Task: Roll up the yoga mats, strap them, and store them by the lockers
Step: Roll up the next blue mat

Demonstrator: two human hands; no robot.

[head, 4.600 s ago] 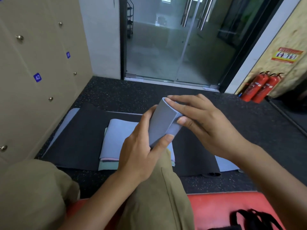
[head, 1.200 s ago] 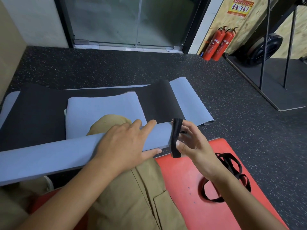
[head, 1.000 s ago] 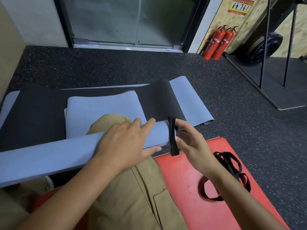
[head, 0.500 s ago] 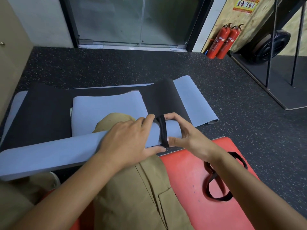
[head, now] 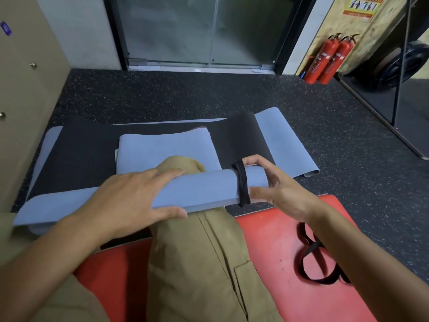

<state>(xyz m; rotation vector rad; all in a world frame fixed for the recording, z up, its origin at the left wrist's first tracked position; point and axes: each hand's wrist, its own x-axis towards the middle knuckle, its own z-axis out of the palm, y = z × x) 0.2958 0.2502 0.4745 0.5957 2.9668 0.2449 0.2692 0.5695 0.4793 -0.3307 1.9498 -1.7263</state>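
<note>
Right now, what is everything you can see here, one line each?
rolled mat: one, pale blue, across the person's knee
strap: one, black, looped round the roll near its right end
spare straps: a black tangle, number unclear, on the red pad
flat mats: a pale blue one on a stack, a black one under it, another pale blue one lowest, on the floor
fire extinguishers: two, red, by the far wall
lockers: beige, at left
glass doors: far side
trousers: khaki
left hand: grips the roll's middle
right hand: fingers at the strap on the roll's right end
</note>
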